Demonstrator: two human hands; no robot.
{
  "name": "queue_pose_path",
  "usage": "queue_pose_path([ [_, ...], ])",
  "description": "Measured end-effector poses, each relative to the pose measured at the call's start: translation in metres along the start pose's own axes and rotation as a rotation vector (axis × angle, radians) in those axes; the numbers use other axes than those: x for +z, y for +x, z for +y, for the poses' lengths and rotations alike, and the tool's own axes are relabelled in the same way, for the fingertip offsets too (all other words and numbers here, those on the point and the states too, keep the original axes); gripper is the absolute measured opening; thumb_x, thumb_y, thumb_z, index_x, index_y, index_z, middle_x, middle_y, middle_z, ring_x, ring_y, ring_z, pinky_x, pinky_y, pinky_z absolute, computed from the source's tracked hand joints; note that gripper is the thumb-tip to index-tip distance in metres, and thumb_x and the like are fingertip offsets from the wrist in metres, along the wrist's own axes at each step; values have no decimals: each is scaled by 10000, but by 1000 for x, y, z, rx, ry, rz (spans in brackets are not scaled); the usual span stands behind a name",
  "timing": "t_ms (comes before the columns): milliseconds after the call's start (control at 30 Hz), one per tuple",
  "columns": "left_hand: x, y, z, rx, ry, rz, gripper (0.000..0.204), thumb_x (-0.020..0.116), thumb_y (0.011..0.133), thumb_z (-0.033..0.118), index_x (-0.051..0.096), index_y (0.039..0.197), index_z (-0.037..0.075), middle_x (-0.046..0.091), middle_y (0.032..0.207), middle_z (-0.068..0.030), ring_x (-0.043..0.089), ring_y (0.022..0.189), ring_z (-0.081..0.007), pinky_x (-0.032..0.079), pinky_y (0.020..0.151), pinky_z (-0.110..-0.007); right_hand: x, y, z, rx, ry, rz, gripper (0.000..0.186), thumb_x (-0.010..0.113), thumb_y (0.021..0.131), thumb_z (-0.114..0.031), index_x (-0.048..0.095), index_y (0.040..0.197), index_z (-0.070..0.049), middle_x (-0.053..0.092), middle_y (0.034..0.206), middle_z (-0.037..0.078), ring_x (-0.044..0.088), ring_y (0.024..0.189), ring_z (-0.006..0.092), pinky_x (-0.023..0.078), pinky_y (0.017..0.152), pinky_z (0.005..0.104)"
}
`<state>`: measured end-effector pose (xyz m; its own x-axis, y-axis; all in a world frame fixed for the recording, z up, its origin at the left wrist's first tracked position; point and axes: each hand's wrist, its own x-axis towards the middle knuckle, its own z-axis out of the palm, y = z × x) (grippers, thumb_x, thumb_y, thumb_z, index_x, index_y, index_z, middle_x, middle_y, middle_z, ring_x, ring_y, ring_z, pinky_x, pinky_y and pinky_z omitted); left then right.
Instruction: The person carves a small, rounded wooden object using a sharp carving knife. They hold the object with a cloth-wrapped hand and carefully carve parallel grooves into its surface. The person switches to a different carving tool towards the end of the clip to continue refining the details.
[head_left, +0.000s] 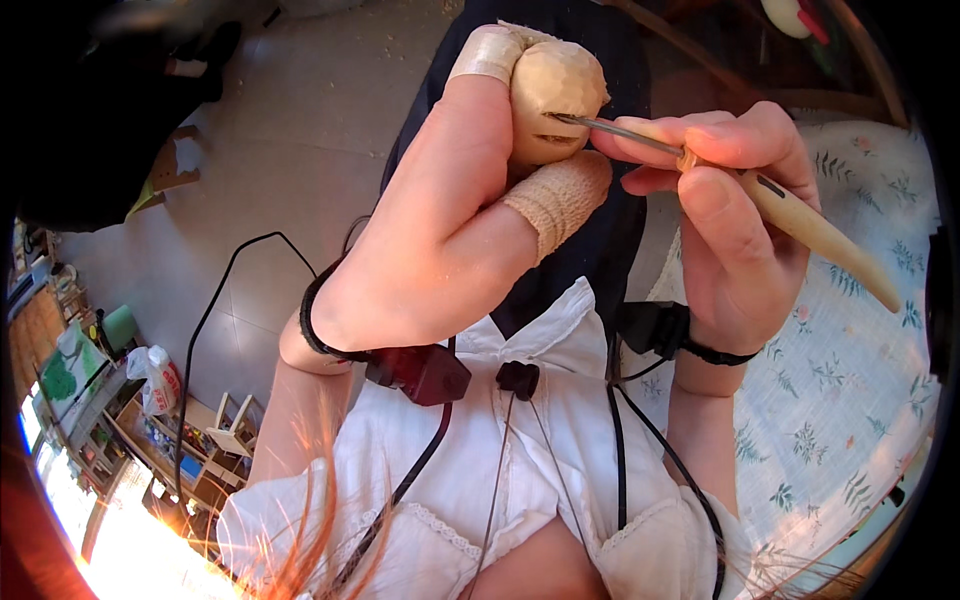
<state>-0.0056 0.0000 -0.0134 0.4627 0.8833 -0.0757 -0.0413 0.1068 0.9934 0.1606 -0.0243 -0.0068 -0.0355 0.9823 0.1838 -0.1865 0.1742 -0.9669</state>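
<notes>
My left hand (440, 210) is closed around a pale rounded wood carving (558, 85) with a faceted surface, held up above my lap. Tan bandage tape wraps its thumb (565, 200) and a finger at the top. Two dark, narrow slits show on the carving's lower side. In my right hand (745, 200) is a slim carving tool (830, 235) with a pale wooden handle and a thin metal shaft, pinched between thumb and fingers. The tool's tip meets the upper slit; how deep it sits I cannot tell.
Patterned cloth (820, 400) covers a surface at my right. Black cables (205, 325) run from devices strapped to both wrists, one looping at the left. Shelves with a white plastic bag (158, 380) and a small wooden stool (235, 425) stand at lower left.
</notes>
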Motion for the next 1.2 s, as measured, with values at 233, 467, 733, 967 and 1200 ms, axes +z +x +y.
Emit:
queue_pose_path([
  [233,0,6,15,-184,-371,-55,398,544,766,24,407,1138,-6,526,791,-71,401,522,-56,271,443,-165,-5,3,6,134,159,-46,188,521,801,-114,497,952,-4,586,932,180,592,887,309,502,717,304],
  [467,-2,6,11,-156,-384,-22,388,533,777,41,419,1143,-14,524,814,-64,398,512,-54,255,434,-149,-10,3,11,91,125,-70,200,495,820,-119,479,967,15,572,949,200,580,908,331,505,750,363],
  [733,7,9,18,-72,-284,12,381,539,777,13,426,1140,5,516,844,-31,430,572,-41,284,466,-141,0,3,2,-83,-56,7,185,509,808,-99,502,941,30,578,920,198,589,878,349,524,720,356],
  [967,5,10,8,-38,-211,12,364,527,793,15,404,1135,14,507,880,-29,441,626,-48,328,525,-155,7,1,-1,-35,9,115,169,527,798,-87,519,922,28,589,908,188,599,854,336,529,698,342],
  [1200,6,6,-2,93,98,73,349,515,809,18,382,1131,24,499,917,-28,452,681,-55,372,584,-169,5,-2,11,-75,-77,67,164,540,799,-96,511,929,-1,592,905,176,607,839,310,521,692,315],
])
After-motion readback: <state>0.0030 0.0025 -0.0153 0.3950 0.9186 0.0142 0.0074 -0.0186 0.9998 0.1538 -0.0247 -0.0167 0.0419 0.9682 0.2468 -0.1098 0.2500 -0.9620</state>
